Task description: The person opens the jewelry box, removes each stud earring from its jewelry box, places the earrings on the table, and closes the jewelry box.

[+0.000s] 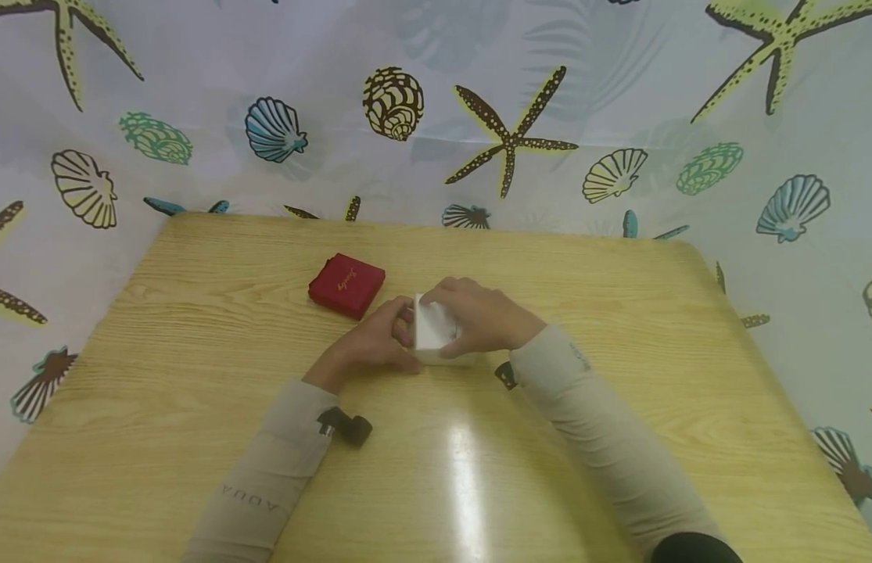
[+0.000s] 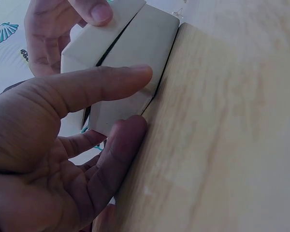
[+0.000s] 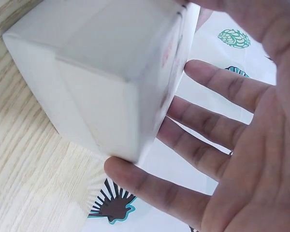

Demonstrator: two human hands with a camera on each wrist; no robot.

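A small white box [image 1: 432, 331] rests on the table between both hands. My left hand [image 1: 374, 341] holds its lower part, the thumb along one wall and the fingers around the far side. From above, my right hand [image 1: 483, 314] grips the lid [image 2: 94, 36], thumb on the near side and fingers spread over the top and edges. In the left wrist view a dark, uneven gap runs between the tilted lid and the base [image 2: 145, 48]. The right wrist view has the box [image 3: 101, 101] close up, with a faint reddish mark on its top.
A flat red box [image 1: 347, 285] with gold lettering lies behind and left of the white one. Around the wooden table [image 1: 217, 281] hangs a pale curtain [image 1: 323, 70] printed with shells and starfish. Dark camera mounts [image 1: 347, 426] are strapped at both wrists.
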